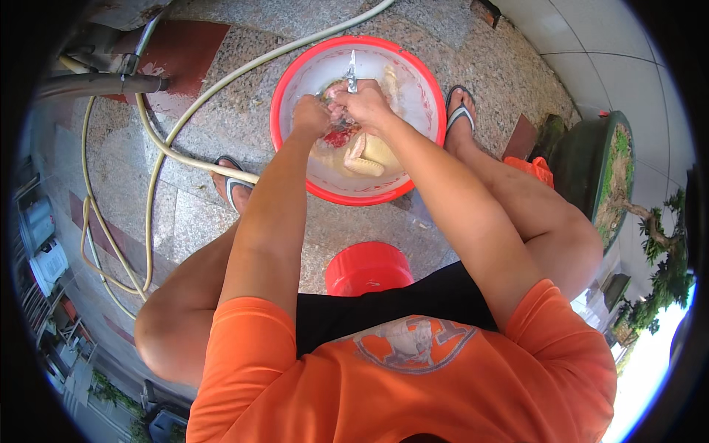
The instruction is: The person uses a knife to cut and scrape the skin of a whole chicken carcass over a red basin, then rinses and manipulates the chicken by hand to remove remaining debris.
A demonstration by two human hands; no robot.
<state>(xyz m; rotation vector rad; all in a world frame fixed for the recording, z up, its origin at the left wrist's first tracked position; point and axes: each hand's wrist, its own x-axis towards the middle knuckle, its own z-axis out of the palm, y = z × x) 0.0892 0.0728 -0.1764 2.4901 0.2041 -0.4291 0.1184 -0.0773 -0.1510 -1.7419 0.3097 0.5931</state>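
Observation:
A white basin with a red rim [282, 61] holds cloudy water and a plucked bird, seemingly a chicken [374, 152], with its folded wing towards me. My right hand [366, 106] is closed around a knife [352, 67], whose blade points away from me. Its fingers also touch pinkish innards [335, 109] at the basin's middle. My left hand [311, 115] grips the innards from the other side, its fingertips partly hidden. Dark red parts [339, 137] lie just below the hands. Along the right inner wall is a pale yellow piece [391, 80], perhaps a foot.
A pale hose [221, 83] loops over the stone-tiled floor on the left, passing close to my left foot [232, 188]. Between my knees stands a red plastic stool or bucket [368, 268]. A potted bonsai [587, 171] and an orange-red bag [532, 169] are at right.

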